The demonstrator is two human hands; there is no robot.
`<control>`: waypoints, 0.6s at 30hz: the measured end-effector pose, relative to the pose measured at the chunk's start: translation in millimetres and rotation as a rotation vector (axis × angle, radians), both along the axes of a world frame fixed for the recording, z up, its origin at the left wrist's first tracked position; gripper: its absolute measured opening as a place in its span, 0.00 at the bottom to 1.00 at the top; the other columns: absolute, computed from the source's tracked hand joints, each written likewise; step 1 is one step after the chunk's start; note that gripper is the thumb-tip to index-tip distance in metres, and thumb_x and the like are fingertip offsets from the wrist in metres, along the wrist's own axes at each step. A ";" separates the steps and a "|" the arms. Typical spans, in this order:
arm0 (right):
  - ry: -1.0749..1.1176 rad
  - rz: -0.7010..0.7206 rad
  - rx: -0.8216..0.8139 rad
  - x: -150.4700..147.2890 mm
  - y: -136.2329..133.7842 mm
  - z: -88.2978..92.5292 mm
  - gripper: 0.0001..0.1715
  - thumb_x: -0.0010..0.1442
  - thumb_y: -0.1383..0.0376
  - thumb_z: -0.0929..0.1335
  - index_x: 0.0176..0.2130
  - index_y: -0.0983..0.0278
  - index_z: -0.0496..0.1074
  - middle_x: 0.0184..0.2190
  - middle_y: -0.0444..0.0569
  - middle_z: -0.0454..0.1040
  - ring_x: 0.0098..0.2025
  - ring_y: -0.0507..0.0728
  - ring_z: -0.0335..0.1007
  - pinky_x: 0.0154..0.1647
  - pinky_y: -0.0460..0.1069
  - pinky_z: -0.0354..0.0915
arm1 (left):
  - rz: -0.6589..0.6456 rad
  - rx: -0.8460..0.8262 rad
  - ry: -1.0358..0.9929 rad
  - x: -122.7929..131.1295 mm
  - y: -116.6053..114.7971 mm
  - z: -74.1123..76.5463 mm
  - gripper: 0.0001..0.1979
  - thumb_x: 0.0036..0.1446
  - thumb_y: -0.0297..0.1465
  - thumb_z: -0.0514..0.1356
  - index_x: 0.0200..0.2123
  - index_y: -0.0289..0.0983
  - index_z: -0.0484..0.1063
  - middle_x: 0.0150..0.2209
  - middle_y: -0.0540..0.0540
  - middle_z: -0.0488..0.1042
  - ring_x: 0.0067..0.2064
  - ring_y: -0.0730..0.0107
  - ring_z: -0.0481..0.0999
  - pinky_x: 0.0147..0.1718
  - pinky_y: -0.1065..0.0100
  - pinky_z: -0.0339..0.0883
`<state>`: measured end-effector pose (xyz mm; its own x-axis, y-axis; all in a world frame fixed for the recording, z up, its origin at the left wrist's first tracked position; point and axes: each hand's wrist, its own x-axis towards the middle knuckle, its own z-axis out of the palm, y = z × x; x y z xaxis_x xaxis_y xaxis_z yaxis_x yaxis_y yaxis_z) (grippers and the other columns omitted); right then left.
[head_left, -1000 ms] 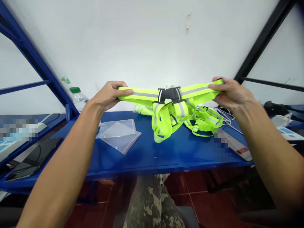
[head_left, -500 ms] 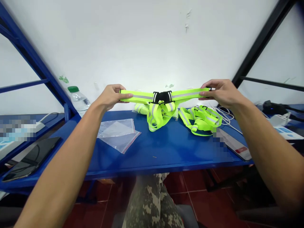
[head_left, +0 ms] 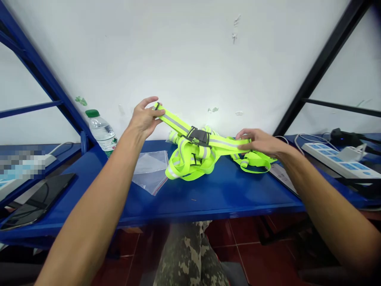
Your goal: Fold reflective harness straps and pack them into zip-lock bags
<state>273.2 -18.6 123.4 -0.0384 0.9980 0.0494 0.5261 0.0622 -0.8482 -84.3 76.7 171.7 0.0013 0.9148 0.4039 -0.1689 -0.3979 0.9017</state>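
A neon yellow reflective strap (head_left: 174,120) with a grey stripe runs between my two hands, slanting down to the right. My left hand (head_left: 145,117) pinches its upper left end. My right hand (head_left: 257,142) grips the strap's right part, lower down. At the middle sits a fastened black buckle (head_left: 199,136). Loose loops of the same strap (head_left: 190,169) hang bunched beneath the buckle, over the table. Behind my right hand, another bundle of yellow reflective straps (head_left: 253,161) lies on the table, partly hidden.
On the blue table (head_left: 214,198) lie clear zip bags (head_left: 151,171). A water bottle (head_left: 102,133) with a green cap stands back left, a dark phone (head_left: 41,200) lies left. Another phone (head_left: 282,176) lies right. A white power strip (head_left: 342,161) is farther right.
The strap went from level to slanted as my right hand moved down and slightly left. The buckle turned and dropped, and the hanging loops came lower and nearer.
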 end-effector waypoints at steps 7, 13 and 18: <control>-0.101 0.303 0.451 -68.8 17.5 6.0 0.45 0.45 0.51 0.77 0.59 0.59 0.67 0.57 0.55 0.70 0.58 0.66 0.65 0.53 0.59 0.68 | -0.323 0.070 0.037 82.0 -20.9 -1.2 0.26 0.44 0.22 0.68 0.48 0.38 0.68 0.46 0.44 0.73 0.49 0.57 0.76 0.49 0.55 0.71; -0.001 0.269 0.408 -96.4 30.1 18.8 0.23 0.54 0.49 0.71 0.23 0.66 0.71 0.18 0.43 0.65 0.24 0.51 0.63 0.24 0.47 0.58 | -0.408 0.079 0.204 81.3 -34.3 -11.8 0.38 0.42 0.34 0.73 0.56 0.42 0.64 0.53 0.39 0.72 0.53 0.54 0.74 0.53 0.49 0.67; 0.338 0.034 0.495 -81.2 40.8 14.8 0.16 0.53 0.56 0.73 0.25 0.64 0.71 0.18 0.41 0.66 0.25 0.52 0.65 0.23 0.46 0.59 | -0.631 -0.249 0.782 43.3 -35.3 -43.6 0.55 0.32 0.33 0.76 0.65 0.41 0.58 0.54 0.35 0.73 0.57 0.47 0.71 0.51 0.54 0.68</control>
